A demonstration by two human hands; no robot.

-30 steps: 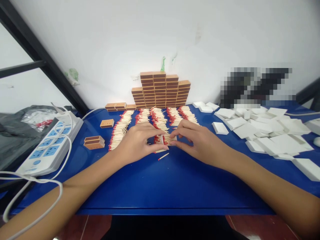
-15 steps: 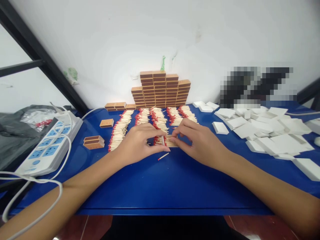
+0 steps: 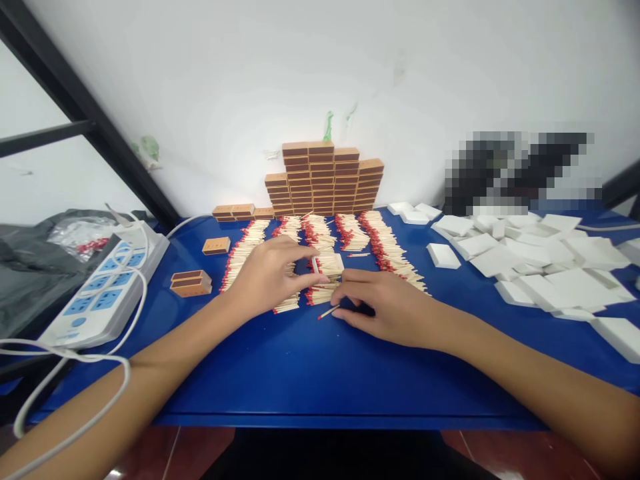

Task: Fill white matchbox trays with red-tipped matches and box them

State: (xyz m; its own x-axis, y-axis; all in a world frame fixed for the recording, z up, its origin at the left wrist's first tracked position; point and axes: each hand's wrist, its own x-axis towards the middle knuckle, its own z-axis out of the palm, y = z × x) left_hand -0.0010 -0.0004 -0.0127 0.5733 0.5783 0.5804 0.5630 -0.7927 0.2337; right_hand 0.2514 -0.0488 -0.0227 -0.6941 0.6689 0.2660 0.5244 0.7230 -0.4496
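Several rows of red-tipped matches [image 3: 387, 250] lie on the blue table [image 3: 310, 373]. My left hand [image 3: 267, 277] holds a small white tray of matches [image 3: 331, 264] between thumb and fingers, a little above the rows. My right hand [image 3: 387, 307] rests low on the table, and its fingertips pinch a single loose match [image 3: 327, 312] lying in front of the rows. A wall of stacked brown matchbox sleeves [image 3: 325, 180] stands at the back against the white wall.
Loose white trays [image 3: 540, 267] cover the right side. A white power strip [image 3: 103, 287] with its cable lies at the left beside a grey bag [image 3: 30, 257]. A few brown sleeves [image 3: 189, 283] sit left of the matches. A black frame bar runs up the left.
My right hand has left the tray and dropped down to the loose match on the table. My left hand has kept the tray and stayed in place.
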